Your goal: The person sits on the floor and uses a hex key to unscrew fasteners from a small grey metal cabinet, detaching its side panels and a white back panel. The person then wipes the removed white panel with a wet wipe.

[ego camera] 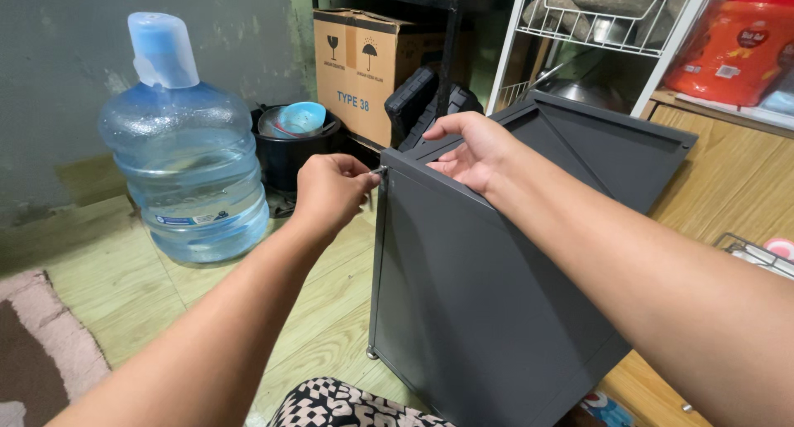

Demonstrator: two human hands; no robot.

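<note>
— At the top corner of the dark grey metal panel, what is the left hand doing?

— It is curled nearly closed, fingertips pinched round a small silvery screw or bolt that sits right at the panel's upper left corner; the piece is too small to tell exactly what kind of fastener it is.

— And the right hand?

— It grips the top edge of the same panel, fingers bent over the rim and thumb on the near side; the palm is partly open, holding nothing but that edge.

— Where does the panel stand?

— Upright on the pale green wooden floor, tilted slightly, between the person's forearms; a second grey panel joins it behind and slants off to the right.

— What lies around it?

— To the left, a large clear water jug with a pale blue cap stands against the wall; just beside it sits a black pot with a blue bowl inside; behind that, a brown cardboard box; upper right, a white wire rack and a red container on a wooden cabinet; a patterned cloth shows at the bottom edge.
</note>
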